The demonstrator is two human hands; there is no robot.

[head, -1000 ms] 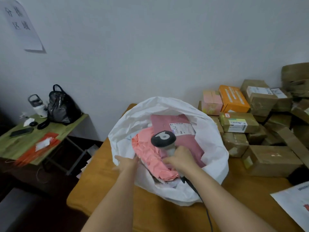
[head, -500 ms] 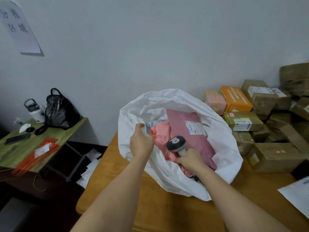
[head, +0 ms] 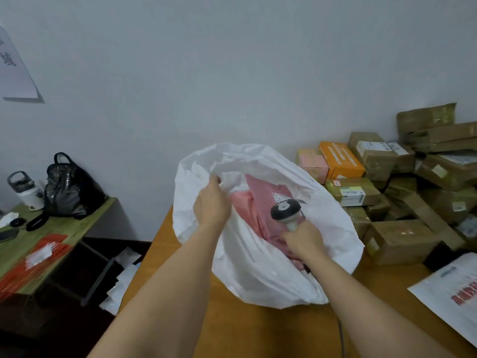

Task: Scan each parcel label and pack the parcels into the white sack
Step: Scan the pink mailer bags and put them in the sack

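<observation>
1. The left hand (head: 212, 204) pinches the near-left rim of the white sack (head: 258, 270), fingers curled over the edge; the sack stands open on the wooden table (head: 258, 332).
2. The right hand (head: 304, 240) grips the scanner (head: 285, 210); its head sits just above the fist.
3. Pink parcels (head: 260, 210) lie inside the sack between both hands; the darker one's label (head: 280, 196) sits just beyond the scanner head.
4. Cardboard boxes (head: 402, 202) are stacked well right of the right hand.

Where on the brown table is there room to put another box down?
Bare wooden table shows in front of the white sack, between the two forearms. The right side is crowded: stacked cardboard parcels and a printed sheet.
</observation>
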